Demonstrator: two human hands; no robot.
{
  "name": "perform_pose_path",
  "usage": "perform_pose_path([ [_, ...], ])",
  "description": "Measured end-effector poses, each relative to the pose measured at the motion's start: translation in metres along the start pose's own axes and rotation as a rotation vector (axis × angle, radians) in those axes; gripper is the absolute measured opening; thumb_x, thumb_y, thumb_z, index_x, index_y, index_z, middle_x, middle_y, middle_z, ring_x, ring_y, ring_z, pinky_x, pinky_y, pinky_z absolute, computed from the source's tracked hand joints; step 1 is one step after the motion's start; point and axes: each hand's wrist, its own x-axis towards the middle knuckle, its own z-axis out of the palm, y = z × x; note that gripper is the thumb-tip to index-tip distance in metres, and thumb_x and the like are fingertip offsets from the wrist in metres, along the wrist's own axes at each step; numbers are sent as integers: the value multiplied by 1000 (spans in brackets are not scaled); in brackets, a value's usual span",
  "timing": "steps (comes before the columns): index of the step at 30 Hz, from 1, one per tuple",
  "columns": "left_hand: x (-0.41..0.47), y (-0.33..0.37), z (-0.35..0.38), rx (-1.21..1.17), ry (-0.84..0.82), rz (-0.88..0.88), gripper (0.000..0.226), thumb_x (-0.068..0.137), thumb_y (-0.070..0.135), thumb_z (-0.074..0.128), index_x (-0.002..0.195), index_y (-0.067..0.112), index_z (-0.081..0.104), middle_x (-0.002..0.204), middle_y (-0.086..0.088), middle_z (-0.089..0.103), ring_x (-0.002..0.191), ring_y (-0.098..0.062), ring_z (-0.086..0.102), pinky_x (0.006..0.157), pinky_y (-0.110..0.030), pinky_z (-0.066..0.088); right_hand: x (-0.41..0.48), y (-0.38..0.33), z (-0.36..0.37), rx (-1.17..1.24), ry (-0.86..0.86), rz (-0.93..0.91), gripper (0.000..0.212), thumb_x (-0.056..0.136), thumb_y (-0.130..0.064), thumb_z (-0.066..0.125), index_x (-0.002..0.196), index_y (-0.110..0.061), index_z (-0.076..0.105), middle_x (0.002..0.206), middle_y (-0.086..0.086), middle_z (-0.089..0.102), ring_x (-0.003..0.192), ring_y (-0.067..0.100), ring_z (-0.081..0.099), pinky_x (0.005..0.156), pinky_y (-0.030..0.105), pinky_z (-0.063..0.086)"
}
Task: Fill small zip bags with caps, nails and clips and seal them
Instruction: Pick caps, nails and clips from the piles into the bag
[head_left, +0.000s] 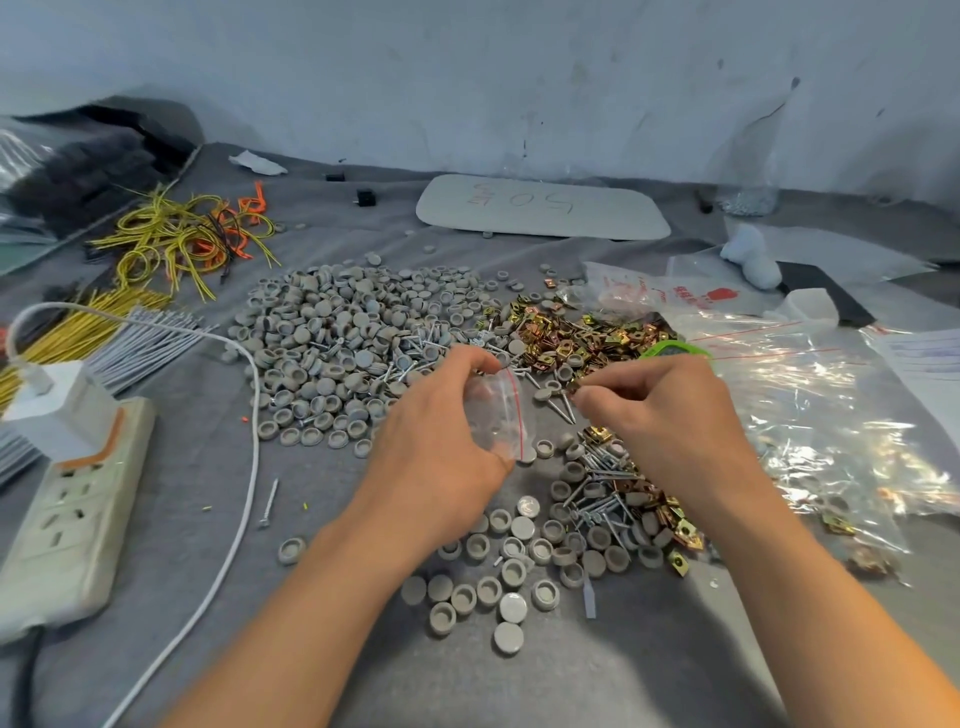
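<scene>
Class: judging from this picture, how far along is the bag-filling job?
Done: no sealed small bag is clearly visible. In hand: the left hand holds a zip bag, seemingly empty; the right hand pinches what look like nails beside it. Left: filling, sealing; piles of caps, nails and clips remain.

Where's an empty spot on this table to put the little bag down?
Bare cloth lies between the white cable and the left forearm, with one lone screw, and between both forearms below the loose caps. Crowded ahead: the big cap pile, gold clips, nails by the right hand, plastic bags on the right.
</scene>
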Motion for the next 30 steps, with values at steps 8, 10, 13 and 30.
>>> perform_pose_path([
  [8,-6,12,-10,38,-58,132,83,56,60,75,131,58,41,127,35,47,116,5,47,90,-20,37,-10,-11,9,244,-56,-2,14,77,-13,86,71,-25,82,64,0,74,57,7,61,55,25,50],
  [10,-8,19,-11,9,-31,172,78,56,70,67,130,60,44,131,37,47,119,8,46,93,-20,35,-11,-14,7,378,-41,13,16,77,-10,85,71,-25,82,65,1,74,57,8,62,55,21,49],
  [13,-7,23,-10,-118,78,225,55,67,64,69,121,54,63,121,35,60,117,12,53,95,-11,37,-14,-17,4,542,-84,33,12,77,-6,84,72,-17,82,64,5,72,52,9,56,52,18,46],
  [30,-3,12,-9,-299,160,220,25,84,24,83,103,39,80,91,25,75,88,4,69,78,-17,54,-20,-24,10,467,-158,-15,8,82,-27,81,77,-21,81,65,6,71,58,17,61,60,32,52],
])
